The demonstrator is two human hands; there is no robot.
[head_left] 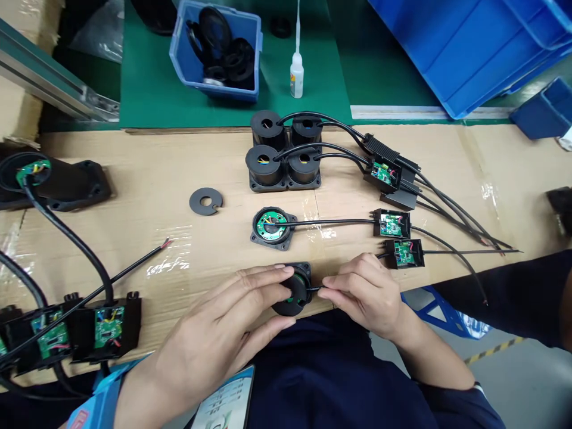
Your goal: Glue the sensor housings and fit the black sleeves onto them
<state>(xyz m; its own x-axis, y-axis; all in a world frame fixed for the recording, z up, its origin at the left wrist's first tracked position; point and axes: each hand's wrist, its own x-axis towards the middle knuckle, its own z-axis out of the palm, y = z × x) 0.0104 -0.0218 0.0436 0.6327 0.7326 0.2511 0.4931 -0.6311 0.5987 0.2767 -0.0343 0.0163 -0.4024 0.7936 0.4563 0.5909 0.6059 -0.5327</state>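
Observation:
My left hand (pixel 227 325) curls its fingers around a black round housing (pixel 295 290) with a green board inside, at the near edge of the cardboard-covered bench. My right hand (pixel 364 292) pinches the thin black cable (pixel 314 288) where it leaves that housing. The cable runs right to a small open black box with a green circuit board (pixel 404 253). Just beyond lies a second housing with a round green board (pixel 271 226), wired to another open box (pixel 392 224).
Four black cylindrical housings (pixel 283 158) stand grouped at the middle, cabled to stacked boxes (pixel 386 173). A black notched ring (pixel 205 201) lies left. A blue bin of black rings (pixel 217 50), a glue bottle (pixel 297 74), large blue crates (pixel 469 53) sit behind. More boards and cables (pixel 80 330) lie left.

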